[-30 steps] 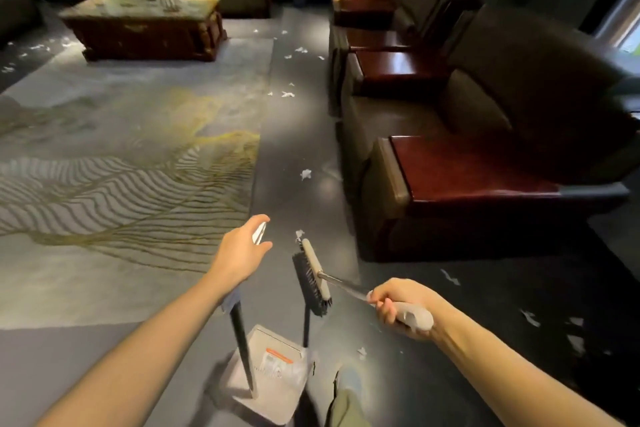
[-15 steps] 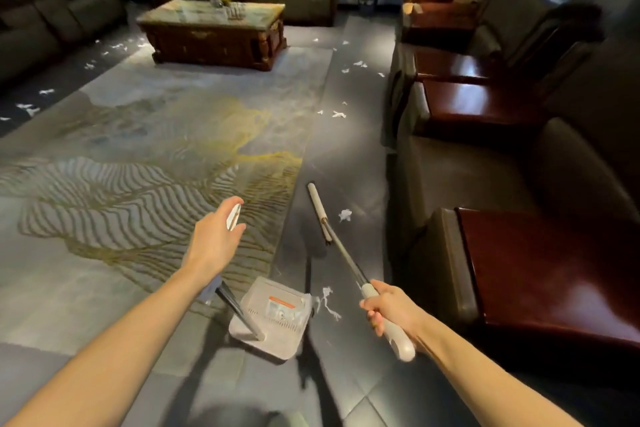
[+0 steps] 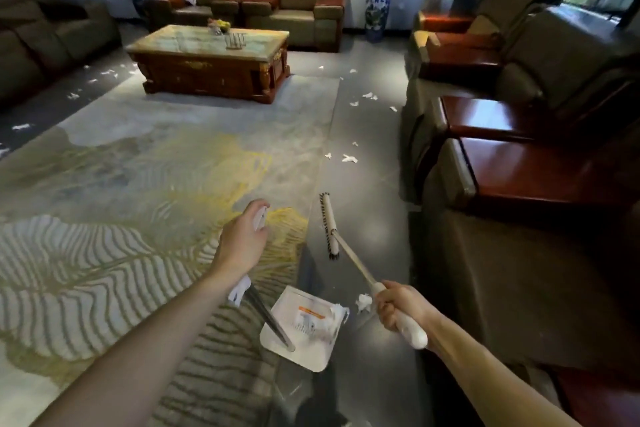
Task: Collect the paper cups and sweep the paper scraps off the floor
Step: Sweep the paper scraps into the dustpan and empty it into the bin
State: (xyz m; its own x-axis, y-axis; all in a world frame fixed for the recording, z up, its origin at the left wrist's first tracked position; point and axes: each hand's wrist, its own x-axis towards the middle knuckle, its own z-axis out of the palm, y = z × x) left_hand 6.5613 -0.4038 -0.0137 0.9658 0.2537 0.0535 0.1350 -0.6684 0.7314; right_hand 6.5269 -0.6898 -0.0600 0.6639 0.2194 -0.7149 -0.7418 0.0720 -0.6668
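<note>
My left hand (image 3: 242,243) grips the white top of the dustpan's long handle. The white dustpan (image 3: 304,326) rests on the floor at the rug's edge, with a few paper scraps in it. My right hand (image 3: 398,305) grips the white end of the broom handle. The broom head (image 3: 329,225) lies on the dark floor ahead of the pan. One paper scrap (image 3: 363,302) sits between the pan and my right hand. More paper scraps (image 3: 348,158) dot the floor further on. No paper cups are visible.
A large patterned rug (image 3: 156,184) covers the left floor. Armchairs with red wooden side tables (image 3: 519,177) line the right. A wooden coffee table (image 3: 211,62) stands ahead, with sofas (image 3: 277,7) behind it. More scraps (image 3: 104,74) lie at far left.
The view has lifted and moved forward along the aisle. The broom head went from raised near the pan to stretched out on the floor ahead. A scrap now lies in the dustpan.
</note>
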